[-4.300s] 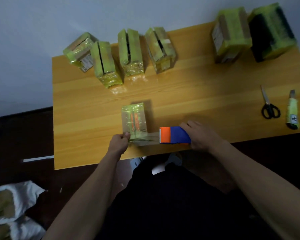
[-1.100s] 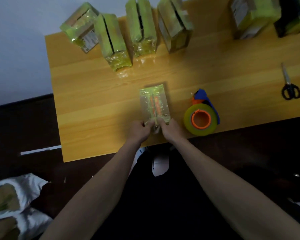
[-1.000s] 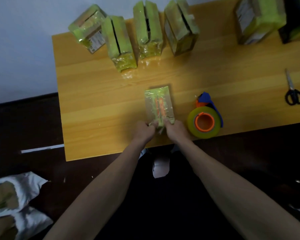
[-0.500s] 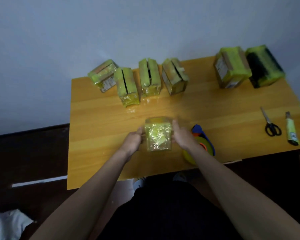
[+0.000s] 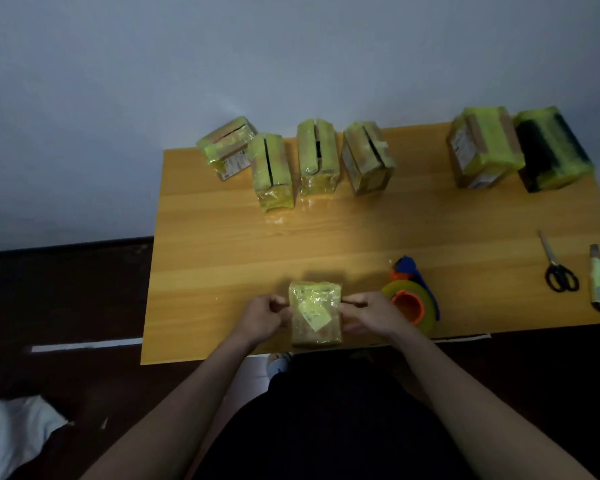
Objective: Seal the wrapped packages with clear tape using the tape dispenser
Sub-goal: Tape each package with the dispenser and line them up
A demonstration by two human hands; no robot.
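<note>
The small wrapped package (image 5: 315,312) stands on end at the near edge of the table (image 5: 222,244), about 6 o'clock, with the left hand (image 5: 264,315) and right hand (image 5: 369,315) curled round its sides. The tape dispenser (image 5: 413,299) lies just beside the right hand, at its 3 o'clock, untouched. I'd guess this package is nearly sealed, while the row of packages (image 5: 302,157) at 12 o'clock looks glossy too — whether they're finished I can't tell.

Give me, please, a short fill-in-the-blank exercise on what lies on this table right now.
1. Both hands, left hand and right hand, hold one wrapped ____.
2. The tape dispenser lies just beyond the ____ hand.
3. The scissors lie between the tape dispenser and the ____.

Missing words: package; right; utility knife
</note>
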